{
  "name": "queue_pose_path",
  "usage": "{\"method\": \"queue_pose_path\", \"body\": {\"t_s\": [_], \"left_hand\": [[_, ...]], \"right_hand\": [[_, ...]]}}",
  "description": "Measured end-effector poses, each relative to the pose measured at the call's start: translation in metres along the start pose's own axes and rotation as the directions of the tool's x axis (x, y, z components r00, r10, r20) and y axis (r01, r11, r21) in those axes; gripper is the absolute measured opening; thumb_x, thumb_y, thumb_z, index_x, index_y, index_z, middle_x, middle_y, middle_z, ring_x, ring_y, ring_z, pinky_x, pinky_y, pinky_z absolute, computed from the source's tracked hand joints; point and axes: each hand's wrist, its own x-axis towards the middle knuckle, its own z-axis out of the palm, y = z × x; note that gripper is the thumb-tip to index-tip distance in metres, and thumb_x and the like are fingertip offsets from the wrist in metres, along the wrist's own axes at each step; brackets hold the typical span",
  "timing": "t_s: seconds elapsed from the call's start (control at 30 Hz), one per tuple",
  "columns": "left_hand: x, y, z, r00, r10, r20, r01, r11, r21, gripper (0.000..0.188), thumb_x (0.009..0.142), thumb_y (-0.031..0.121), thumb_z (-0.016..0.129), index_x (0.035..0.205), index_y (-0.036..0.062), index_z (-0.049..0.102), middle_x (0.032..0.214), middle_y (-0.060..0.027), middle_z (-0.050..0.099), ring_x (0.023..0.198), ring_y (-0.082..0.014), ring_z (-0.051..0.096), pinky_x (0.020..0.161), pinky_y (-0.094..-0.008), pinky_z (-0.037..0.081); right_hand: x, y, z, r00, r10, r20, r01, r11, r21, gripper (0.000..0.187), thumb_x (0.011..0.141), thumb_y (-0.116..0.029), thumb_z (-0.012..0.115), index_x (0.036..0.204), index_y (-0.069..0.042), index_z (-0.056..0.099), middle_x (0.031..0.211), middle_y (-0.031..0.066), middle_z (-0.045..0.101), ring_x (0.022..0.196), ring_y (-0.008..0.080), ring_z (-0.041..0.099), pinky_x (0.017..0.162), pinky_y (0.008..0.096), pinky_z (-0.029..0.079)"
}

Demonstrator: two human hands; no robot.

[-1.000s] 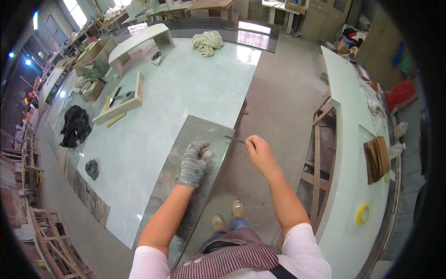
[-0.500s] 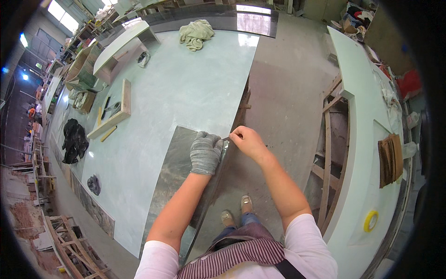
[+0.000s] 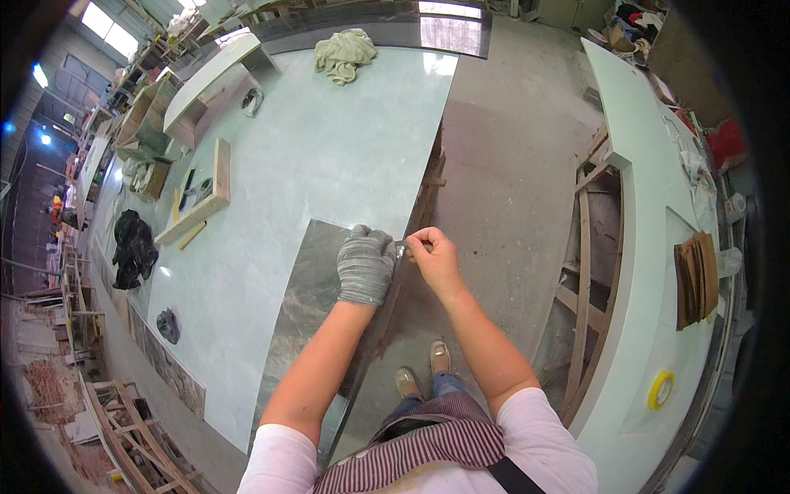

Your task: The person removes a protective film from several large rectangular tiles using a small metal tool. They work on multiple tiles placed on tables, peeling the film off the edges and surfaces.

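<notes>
Head view, looking down. Left hand (image 3: 364, 267) wears a grey knit glove and rests on the dark stone slab (image 3: 300, 300), at its right edge near the far corner. Fingers curl toward that edge; how firmly they hold, or whether they close on the slab at all, cannot be told, since the back of the glove covers the contact. Right hand (image 3: 432, 257) is bare, just beside the left. Its grip is pinched together, thumb against forefinger, on a thin dark strip (image 3: 401, 244); only a short end shows, the rest is hidden by fingers. Strip sits at the slab's far right corner, between the two hands.

Slab lies over the near right part of the large pale table (image 3: 321, 148), along its right side. On the same table, farther off: a crumpled light green cloth (image 3: 345, 56), a curved white piece (image 3: 212, 82), an L-shaped wooden frame (image 3: 220, 174) with a yellow stick (image 3: 192, 236) just beside it. Toward the left side: a black plastic bag (image 3: 133, 247) and, nearer, a smaller dark bundle (image 3: 168, 326).

Right of the person, a long white panel (image 3: 646, 296) carries a brown stack of sheets (image 3: 695, 280) and a yellow tape roll (image 3: 661, 389).
</notes>
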Motion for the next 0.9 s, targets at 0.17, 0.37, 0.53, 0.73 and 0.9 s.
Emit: {"method": "queue_pose_path", "body": {"t_s": [0.17,0.37,0.53,0.73,0.9], "left_hand": [[0.004,0.009,-0.005,0.998,-0.010,0.060,0.007,0.999,0.049,0.013,0.078,0.017,0.072,0.087,0.0074,0.072,0.091,-0.0154,0.064,0.087,-0.0346,0.062,0.079,-0.0441,0.051],[0.017,-0.005,-0.003,0.989,0.103,0.108,-0.106,0.994,0.027,0.011,0.076,0.017,0.072,0.082,0.0081,0.071,0.089,-0.0156,0.064,0.085,-0.0355,0.063,0.078,-0.0451,0.051],[0.018,-0.014,0.000,0.980,0.159,0.120,-0.158,0.987,-0.019,0.011,0.076,0.018,0.072,0.081,0.0077,0.072,0.087,-0.0154,0.065,0.086,-0.0351,0.063,0.079,-0.0443,0.051],[0.020,-0.017,-0.003,0.968,0.213,0.135,-0.209,0.977,-0.043,0.013,0.078,0.017,0.072,0.085,0.0070,0.073,0.086,-0.0144,0.066,0.085,-0.0341,0.063,0.077,-0.0430,0.052],[0.015,-0.017,-0.006,0.965,0.234,0.120,-0.230,0.972,-0.044,0.012,0.078,0.018,0.072,0.085,0.0076,0.073,0.087,-0.0145,0.066,0.086,-0.0339,0.062,0.079,-0.0432,0.051]], "right_hand": [[-0.005,0.013,0.005,0.995,-0.038,-0.095,0.042,0.998,0.041,0.018,0.090,-0.018,0.068,0.089,0.000,0.064,0.084,0.0075,0.066,0.076,0.0149,0.063,0.072,0.0303,0.051],[-0.010,0.018,0.013,0.978,-0.106,-0.180,0.113,0.993,0.033,0.016,0.089,-0.015,0.069,0.087,-0.001,0.064,0.084,0.0070,0.064,0.076,0.0155,0.062,0.071,0.0301,0.050],[-0.015,0.026,0.017,0.948,-0.239,-0.211,0.222,0.970,-0.100,0.011,0.095,-0.010,0.065,0.090,-0.001,0.060,0.081,0.0017,0.064,0.071,0.0071,0.060,0.064,0.0224,0.050],[-0.022,0.029,0.026,0.909,-0.286,-0.304,0.266,0.958,-0.108,0.011,0.093,-0.010,0.066,0.089,-0.001,0.061,0.080,0.0011,0.063,0.069,0.0065,0.057,0.064,0.0225,0.048],[-0.030,0.028,0.030,0.901,-0.292,-0.322,0.273,0.957,-0.101,0.011,0.093,-0.010,0.067,0.088,-0.002,0.061,0.080,0.0004,0.061,0.070,0.0062,0.055,0.064,0.0228,0.047]]}}
